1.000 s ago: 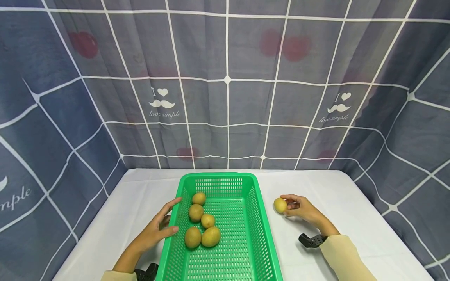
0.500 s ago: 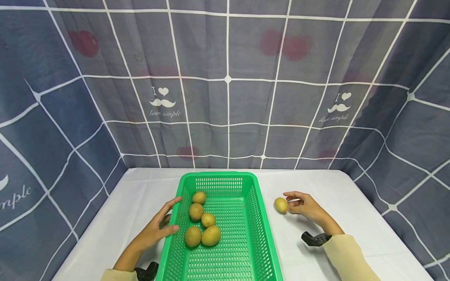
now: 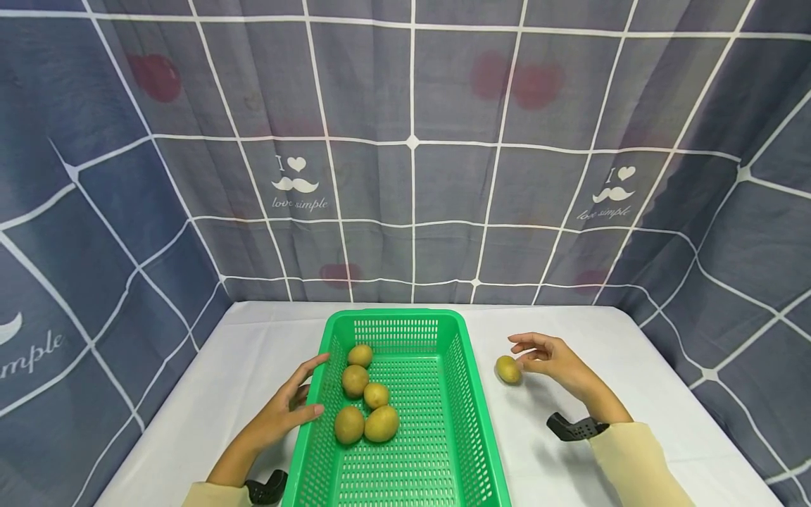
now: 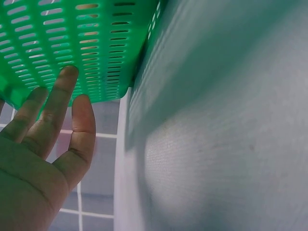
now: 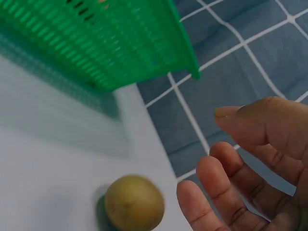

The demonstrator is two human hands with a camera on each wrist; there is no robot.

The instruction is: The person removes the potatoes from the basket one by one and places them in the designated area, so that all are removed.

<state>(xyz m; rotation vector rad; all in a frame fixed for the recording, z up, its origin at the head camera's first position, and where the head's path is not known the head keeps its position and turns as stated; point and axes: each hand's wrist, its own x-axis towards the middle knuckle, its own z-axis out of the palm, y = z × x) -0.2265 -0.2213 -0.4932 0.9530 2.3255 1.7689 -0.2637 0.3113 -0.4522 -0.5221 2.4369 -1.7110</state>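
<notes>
A green perforated plastic basket (image 3: 472, 394) stands on the white table with several round yellow-brown fruits (image 3: 355, 381) along its left half. My left hand (image 3: 281, 415) rests against the basket's left side, thumb and index fingertips at the rim; in the left wrist view its fingers (image 4: 62, 86) reach the outer wall, loosely extended. Right of the basket, a single yellow-brown fruit (image 3: 508, 370) lies on the table. My right hand (image 3: 551, 362) is just to its right, fingers loosely bent, holding nothing. The right wrist view shows the fruit (image 5: 134, 203) apart from the fingertips.
The white-covered table (image 3: 266, 331) ends at a grey-blue gridded curtain (image 3: 380, 183) behind and on both sides. Black wrist devices (image 3: 573, 427) are worn on both arms.
My right hand has let go of the single fruit and drawn back, up and to the right, leaving it on the table. My left hand stays at the basket.
</notes>
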